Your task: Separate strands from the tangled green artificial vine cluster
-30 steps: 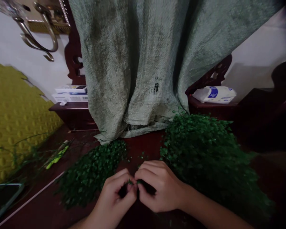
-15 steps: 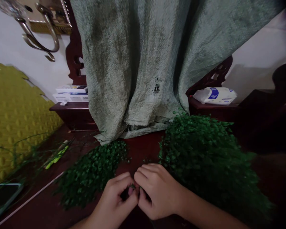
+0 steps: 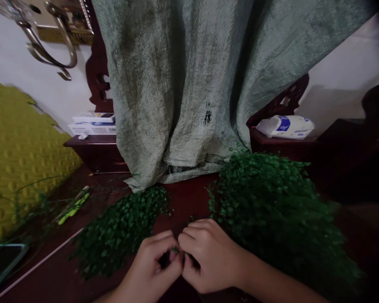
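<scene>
My left hand (image 3: 156, 263) and my right hand (image 3: 208, 256) meet low in the middle of the head view, fingertips pinched close together. A small bit of green sprig (image 3: 176, 249) shows between the left fingers; the rest of it is hidden. What the right fingertips grip is mostly covered by the hand, though it meets the same sprig. Left of my hands lies a pile of small green leaves (image 3: 123, 231). To the right spreads a larger, bushier heap of leafy green stems (image 3: 271, 210), partly behind my right forearm.
A grey-green woven sack (image 3: 205, 84) hangs over the dark red table (image 3: 186, 195) at the back. Tissue pack (image 3: 286, 126) sits on the right ledge, white boxes (image 3: 93, 123) on the left. Yellow-green clips (image 3: 74, 209), loose stems and a yellow foam mat (image 3: 15, 155) lie leftward.
Both hands stay together in nearly the same place, with small shifts of the fingers. The green bit between the left fingers shows slightly more. The piles look the same.
</scene>
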`<state>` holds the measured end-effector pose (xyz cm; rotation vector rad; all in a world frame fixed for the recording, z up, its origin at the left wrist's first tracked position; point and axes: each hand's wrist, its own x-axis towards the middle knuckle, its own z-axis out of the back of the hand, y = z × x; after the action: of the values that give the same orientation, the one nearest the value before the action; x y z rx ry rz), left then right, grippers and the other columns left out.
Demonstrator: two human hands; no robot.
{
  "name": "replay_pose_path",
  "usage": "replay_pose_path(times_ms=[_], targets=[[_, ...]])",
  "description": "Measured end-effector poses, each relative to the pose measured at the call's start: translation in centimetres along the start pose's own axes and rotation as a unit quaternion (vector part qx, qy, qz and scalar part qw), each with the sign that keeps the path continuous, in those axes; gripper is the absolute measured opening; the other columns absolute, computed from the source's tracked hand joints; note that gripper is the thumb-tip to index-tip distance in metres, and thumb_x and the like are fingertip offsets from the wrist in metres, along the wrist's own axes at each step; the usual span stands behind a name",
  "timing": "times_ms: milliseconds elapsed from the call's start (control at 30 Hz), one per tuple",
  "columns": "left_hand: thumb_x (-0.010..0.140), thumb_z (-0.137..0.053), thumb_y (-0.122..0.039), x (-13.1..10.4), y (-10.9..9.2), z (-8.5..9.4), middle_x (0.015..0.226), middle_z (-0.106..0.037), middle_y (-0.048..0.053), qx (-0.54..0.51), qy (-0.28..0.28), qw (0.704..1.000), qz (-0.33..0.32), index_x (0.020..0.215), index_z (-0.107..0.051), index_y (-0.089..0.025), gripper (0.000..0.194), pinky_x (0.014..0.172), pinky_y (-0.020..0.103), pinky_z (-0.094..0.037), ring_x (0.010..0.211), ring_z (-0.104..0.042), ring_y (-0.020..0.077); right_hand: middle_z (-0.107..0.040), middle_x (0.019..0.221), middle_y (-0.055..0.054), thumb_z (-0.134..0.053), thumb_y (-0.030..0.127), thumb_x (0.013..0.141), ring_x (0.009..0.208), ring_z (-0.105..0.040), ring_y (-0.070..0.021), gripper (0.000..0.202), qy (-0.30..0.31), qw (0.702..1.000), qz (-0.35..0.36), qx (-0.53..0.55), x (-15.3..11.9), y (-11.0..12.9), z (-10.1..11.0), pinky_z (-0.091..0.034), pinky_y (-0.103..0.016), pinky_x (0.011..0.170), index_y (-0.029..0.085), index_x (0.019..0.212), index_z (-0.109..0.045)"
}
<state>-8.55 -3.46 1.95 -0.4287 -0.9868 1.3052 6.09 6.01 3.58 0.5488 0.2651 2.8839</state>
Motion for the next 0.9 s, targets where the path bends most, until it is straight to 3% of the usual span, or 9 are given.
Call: replay_pose_path(times_ms=[500, 900], targets=[[0.083, -0.048, -0.014, 0.0, 0.06, 0.02, 0.057, -0.049, -0.003, 0.0, 0.0, 1.0, 0.006, 0.059, -0.05, -0.018, 0.025, 0.049, 0.017, -0.034, 0.052, -0.048, 0.0099, -0.062, 0.064, 0.001, -0.051, 0.017, 0.066, 0.057, -0.057, -0.0162, 0.005, -0.004, 1.0, -0.003, -0.017, -0.04, 0.02, -0.1, -0.036, -0.03, 0.057, 0.021, 0.068, -0.053], [0.082, -0.047, -0.011, -0.17, -0.44, 0.07, 0.056, -0.042, -0.004, 0.025, 0.004, 1.0, -0.006, 0.058, -0.038, -0.02, 0.027, 0.046, 0.017, -0.031, 0.05, -0.043, 0.0095, -0.06, 0.059, 0.001, -0.053, 0.016, 0.062, 0.053, -0.053, -0.0157, 0.006, 0.002, 0.999, 0.022, -0.026, -0.1, 0.21, 0.11, -0.033, -0.03, 0.054, 0.021, 0.064, -0.055]])
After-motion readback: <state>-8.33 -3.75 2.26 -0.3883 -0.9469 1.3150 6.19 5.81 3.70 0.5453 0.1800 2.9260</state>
